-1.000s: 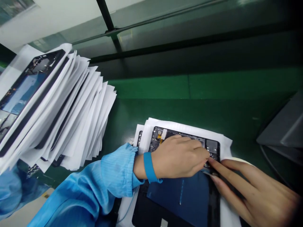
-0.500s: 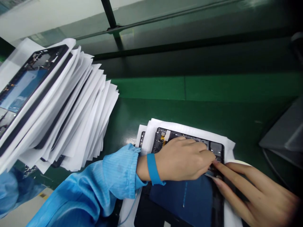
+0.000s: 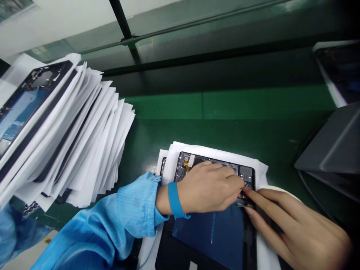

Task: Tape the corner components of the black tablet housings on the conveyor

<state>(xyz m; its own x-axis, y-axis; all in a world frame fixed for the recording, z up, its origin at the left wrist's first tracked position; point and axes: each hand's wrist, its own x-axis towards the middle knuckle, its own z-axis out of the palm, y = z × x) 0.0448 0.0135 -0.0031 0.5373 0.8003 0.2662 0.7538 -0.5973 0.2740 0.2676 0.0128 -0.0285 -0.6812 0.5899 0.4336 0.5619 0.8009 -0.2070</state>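
Electronics workshop; assembly or repair, cannot tell which. Signs: under fingers (image 3: 270,208), opened device (image 3: 208,240), circuitry and dark blue panel exposed, lying on white sheets (image 3: 170,165). Well left of fingers, thick stack (image 3: 92,146) of similar flat units, white sheets layered between: batch work, not household clutter. Around device and beyond fingers, green bench (image 3: 168,131), plain work surface. Left of fingers, blue work sleeve (image 3: 137,202) with gathered cuff; blue band (image 3: 173,198) round wrist of left hand (image 3: 210,187). Far beyond fingers, dark bar (image 3: 120,19).
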